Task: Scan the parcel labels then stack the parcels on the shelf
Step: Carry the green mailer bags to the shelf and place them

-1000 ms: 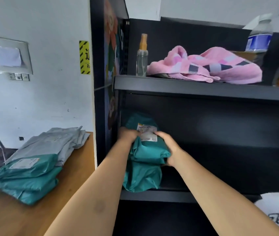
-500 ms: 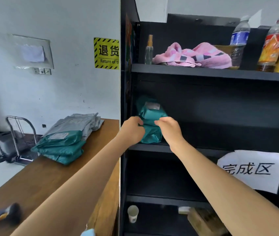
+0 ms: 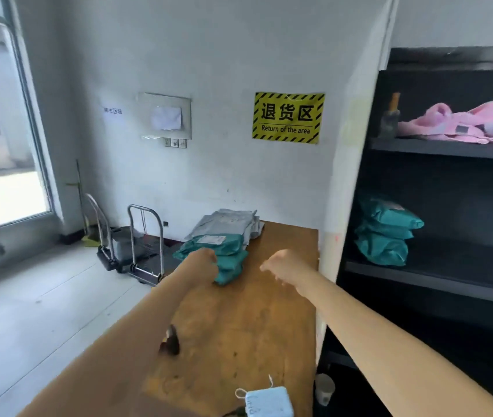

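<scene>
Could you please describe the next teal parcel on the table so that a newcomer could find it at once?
Find the wooden table below the yellow sign. At its far end, a teal stack sits before grey parcels. The top teal parcel shows a white label, just beyond the left hand.

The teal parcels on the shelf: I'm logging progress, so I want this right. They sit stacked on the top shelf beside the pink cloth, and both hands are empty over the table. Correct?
Not quite. The head view shows the teal parcels stacked one shelf below the pink cloth, not beside it. The rest holds: the left hand and right hand are empty over the table.
</scene>
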`<state>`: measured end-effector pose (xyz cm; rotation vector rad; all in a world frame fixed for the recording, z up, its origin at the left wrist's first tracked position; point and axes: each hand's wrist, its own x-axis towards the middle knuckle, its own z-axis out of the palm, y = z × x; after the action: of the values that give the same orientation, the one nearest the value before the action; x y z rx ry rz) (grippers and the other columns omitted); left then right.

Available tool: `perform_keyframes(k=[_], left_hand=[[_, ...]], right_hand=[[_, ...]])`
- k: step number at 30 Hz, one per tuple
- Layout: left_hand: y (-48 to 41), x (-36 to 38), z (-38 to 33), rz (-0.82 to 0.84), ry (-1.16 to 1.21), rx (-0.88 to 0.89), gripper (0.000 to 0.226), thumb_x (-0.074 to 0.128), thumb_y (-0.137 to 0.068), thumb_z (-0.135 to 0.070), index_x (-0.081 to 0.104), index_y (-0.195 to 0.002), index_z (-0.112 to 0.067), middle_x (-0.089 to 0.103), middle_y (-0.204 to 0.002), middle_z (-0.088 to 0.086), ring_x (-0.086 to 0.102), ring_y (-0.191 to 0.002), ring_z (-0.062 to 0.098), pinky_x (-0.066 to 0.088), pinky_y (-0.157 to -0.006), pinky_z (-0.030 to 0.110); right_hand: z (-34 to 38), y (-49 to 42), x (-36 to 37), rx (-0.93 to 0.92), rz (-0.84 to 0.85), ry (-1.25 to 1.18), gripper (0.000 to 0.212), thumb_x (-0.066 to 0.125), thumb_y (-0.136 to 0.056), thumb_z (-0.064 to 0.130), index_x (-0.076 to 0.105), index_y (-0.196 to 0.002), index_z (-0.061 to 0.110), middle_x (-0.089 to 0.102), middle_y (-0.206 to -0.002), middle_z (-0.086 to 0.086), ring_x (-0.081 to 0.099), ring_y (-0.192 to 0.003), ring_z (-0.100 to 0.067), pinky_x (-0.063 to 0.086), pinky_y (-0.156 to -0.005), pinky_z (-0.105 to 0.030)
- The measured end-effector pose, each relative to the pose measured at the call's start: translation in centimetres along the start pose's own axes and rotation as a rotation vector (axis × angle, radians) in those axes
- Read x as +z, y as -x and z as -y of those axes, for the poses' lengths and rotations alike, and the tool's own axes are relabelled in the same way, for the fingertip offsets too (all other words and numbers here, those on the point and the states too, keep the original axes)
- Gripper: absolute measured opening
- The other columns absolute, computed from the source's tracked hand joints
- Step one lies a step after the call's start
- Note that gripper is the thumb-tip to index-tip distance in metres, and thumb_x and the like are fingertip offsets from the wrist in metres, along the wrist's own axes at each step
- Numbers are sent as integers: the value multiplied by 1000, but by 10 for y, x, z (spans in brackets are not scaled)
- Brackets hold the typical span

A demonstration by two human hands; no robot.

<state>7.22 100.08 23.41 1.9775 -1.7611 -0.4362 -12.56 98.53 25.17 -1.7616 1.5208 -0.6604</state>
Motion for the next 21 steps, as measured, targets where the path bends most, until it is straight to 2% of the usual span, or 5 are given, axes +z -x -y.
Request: perform_keyframes(k=[2,5,13,17,21], left_hand=[[-5,-34,52,-28,-9,-6,30,50,-90,-14,59,-117,-6,59,-126,12,56,-113,27,44,-93,31],[-13,-82,131,-15,-40,-28,34,43,-94,-9,55,-124,2,55,-130,14,52,-120,29,40,-93,28],[-68,-185,298,-36,-21,-73,34,50,-89,-8,60,-121,-9,61,-125,12,57,-114,27,45,-89,28],[-117,-209,354,-54,-6,-46,37,47,-91,-5,59,-125,-10,56,-131,11,54,-120,26,42,-95,26],[-184,-222,396,-20,-54,44,35,42,-92,-5,57,-124,-5,55,-128,8,54,-99,18,43,-75,15]], right_hand=[[35,-13,42,-42,22,64,13,60,-84,20,61,-86,7,48,-73,-7,42,-64,-17,32,-60,-29],[81,-37,113,-60,57,160,29,60,-83,18,41,-62,11,40,-63,-4,36,-55,-15,28,-55,-30],[199,-109,259,-136,85,273,42,61,-79,15,31,-51,15,34,-53,-2,33,-53,-15,24,-50,-31],[237,-161,310,-108,51,243,25,57,-80,14,45,-59,8,42,-58,-3,40,-56,-15,30,-53,-29],[257,-233,353,-105,-31,158,28,56,-80,13,63,-90,-12,67,-82,-24,61,-76,-27,46,-66,-37]])
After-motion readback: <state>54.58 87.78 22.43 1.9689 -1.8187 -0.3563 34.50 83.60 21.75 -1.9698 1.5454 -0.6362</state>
